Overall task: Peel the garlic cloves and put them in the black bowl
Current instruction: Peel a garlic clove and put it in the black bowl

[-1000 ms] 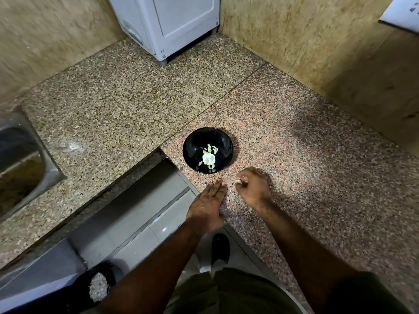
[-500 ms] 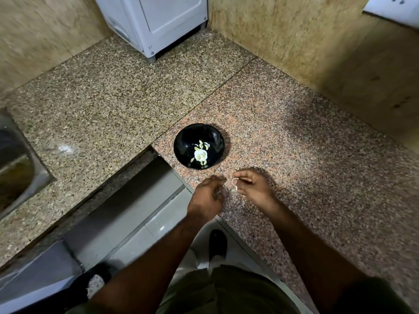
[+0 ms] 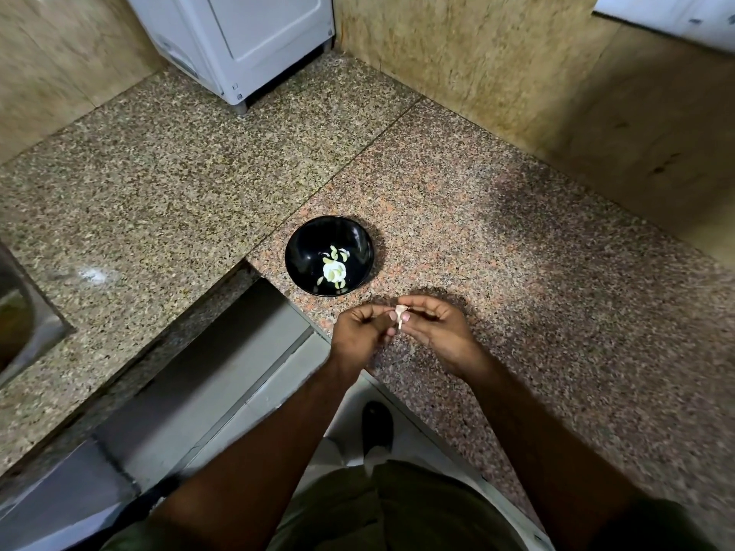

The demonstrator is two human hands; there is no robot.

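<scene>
The garlic clove [image 3: 401, 313] sits up off the counter, pinched between both hands just in front of the black bowl [image 3: 329, 256]. The right hand [image 3: 433, 328] holds it from the far side with curled fingertips, thumb underneath; the left hand [image 3: 360, 332] comes in from the other side, fingers curled in tight against the clove, and I'd say it's working at the skin. A pale sliver hangs down from the clove, likely loosened peel. Holding it this near the bowl makes sense: a short drop once it's bare. Down in the bowl there's a cluster of pale pieces [image 3: 334, 268], peeled garlic by the look of it, though I can't count them. The speckled granite counter [image 3: 517, 252] carries the bowl; a white appliance [image 3: 246, 45] stands at the back, cut off at the top. How much skin remains is too small to tell.
</scene>
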